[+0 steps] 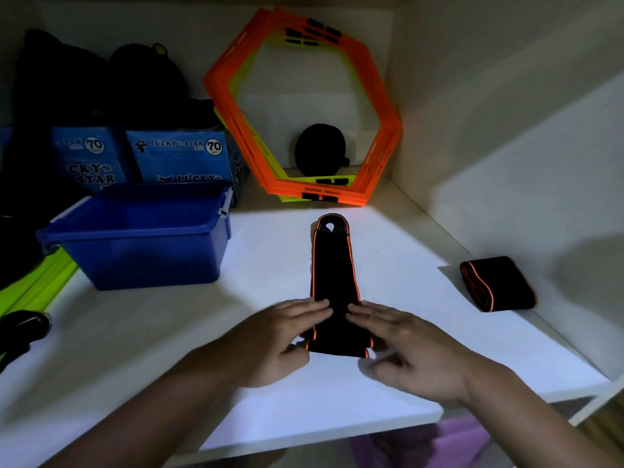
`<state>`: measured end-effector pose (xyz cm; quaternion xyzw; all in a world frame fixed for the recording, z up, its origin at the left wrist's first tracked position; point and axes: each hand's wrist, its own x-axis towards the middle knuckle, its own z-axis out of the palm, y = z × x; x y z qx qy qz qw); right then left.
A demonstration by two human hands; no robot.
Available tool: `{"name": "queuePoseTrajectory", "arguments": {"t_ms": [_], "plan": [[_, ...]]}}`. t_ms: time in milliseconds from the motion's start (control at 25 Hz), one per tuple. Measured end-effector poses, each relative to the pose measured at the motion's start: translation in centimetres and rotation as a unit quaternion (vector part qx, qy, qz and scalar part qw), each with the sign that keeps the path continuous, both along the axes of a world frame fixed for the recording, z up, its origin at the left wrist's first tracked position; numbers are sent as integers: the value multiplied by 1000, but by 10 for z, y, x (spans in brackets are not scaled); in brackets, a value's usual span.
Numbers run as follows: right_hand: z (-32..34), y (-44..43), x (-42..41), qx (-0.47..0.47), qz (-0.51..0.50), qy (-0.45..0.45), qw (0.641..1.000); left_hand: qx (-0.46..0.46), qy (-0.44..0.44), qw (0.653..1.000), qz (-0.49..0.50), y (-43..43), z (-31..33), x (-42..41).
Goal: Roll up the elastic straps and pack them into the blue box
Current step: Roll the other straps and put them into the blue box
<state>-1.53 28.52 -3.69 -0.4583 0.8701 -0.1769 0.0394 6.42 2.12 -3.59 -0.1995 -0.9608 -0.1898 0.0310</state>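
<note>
We see a black elastic strap (332, 265) with orange edging lying flat on the white shelf (405, 349), running away from us, its far looped end near the orange hexagonal frames (381, 130). Our left hand (270, 342) and right hand (415, 352) press on its near end, fingers flat on top and thumbs tucked below; each grip is loosely curled on the strap, though the motion blur hides how much is rolled. A second strap (498, 283), already rolled, lies well apart to the right. The blue box (141, 241) stands open to the left; we cannot see its floor. Behind it are blue paper packs (179, 157), and dark shapes we cannot make out fill the left corner
</note>
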Motion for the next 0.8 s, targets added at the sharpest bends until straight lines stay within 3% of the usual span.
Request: {"name": "queuePoseTrajectory", "arguments": {"t_ms": [160,440,640,800], "plan": [[-5,-1,1,-84,-16,34,996,26,37,999,18,3,0,5],[7,-10,-2,-143,-51,-75,986,71,85,989,93,8,4,8],[4,-23,-18,-223,-90,-188,952,115,69,975,176,7,1,1],[4,-32,-27,-246,-136,-213,936,171,32,960,221,10,4,-6]]}}
